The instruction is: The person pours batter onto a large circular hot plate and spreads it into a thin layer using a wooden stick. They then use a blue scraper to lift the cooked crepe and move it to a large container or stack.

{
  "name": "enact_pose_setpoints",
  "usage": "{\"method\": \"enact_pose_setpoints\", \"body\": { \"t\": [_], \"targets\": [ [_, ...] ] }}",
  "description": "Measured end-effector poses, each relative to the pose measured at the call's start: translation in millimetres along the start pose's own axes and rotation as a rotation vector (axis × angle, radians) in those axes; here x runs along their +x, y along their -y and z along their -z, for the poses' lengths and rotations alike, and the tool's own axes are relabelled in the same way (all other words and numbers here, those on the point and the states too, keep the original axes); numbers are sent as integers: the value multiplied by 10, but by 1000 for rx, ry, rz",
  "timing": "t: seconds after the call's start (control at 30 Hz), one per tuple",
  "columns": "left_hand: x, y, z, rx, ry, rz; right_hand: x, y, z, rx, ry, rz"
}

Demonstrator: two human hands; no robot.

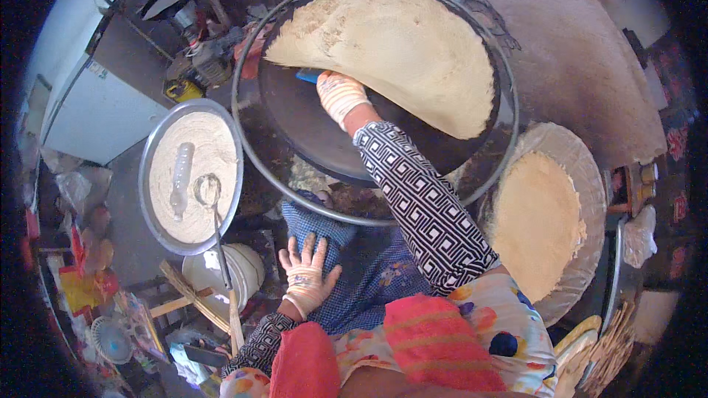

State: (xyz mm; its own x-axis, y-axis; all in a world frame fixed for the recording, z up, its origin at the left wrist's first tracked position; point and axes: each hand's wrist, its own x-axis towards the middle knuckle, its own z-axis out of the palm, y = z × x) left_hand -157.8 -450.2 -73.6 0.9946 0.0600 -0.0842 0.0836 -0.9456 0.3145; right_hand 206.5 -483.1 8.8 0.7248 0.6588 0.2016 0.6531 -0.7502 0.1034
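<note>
A large thin flatbread (387,44) covers the far part of a round dark griddle (310,121), its near edge curving across the plate. My right hand (340,97), in a pale striped glove, grips a blue scraper (308,75) at that near edge, by the left side of the bread. The scraper is mostly hidden by the fingers. My left hand (307,279), in a similar glove with bare fingertips, rests spread on the blue checked cloth (354,276) over my lap and holds nothing.
Left of the griddle stands a metal basin (145,177) of pale batter with a ladle (220,232) and a clear plastic bottle (181,177) in it. A white bucket (249,273) is below. At the right is a plastic-lined basin (592,215) of yellowish meal; stacked flatbreads (578,342) lie lower right.
</note>
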Motion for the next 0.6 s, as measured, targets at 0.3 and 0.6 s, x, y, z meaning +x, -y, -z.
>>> {"method": "enact_pose_setpoints", "body": {
  "t": [0.3,0.6],
  "targets": [
    [-33,-158,-88,-53,-6,-19,70,-150,143,-25,34,-89],
    [-232,-217,-201,-58,1,-37,31,-294,18,-87,-50,-185]
  ]
}}
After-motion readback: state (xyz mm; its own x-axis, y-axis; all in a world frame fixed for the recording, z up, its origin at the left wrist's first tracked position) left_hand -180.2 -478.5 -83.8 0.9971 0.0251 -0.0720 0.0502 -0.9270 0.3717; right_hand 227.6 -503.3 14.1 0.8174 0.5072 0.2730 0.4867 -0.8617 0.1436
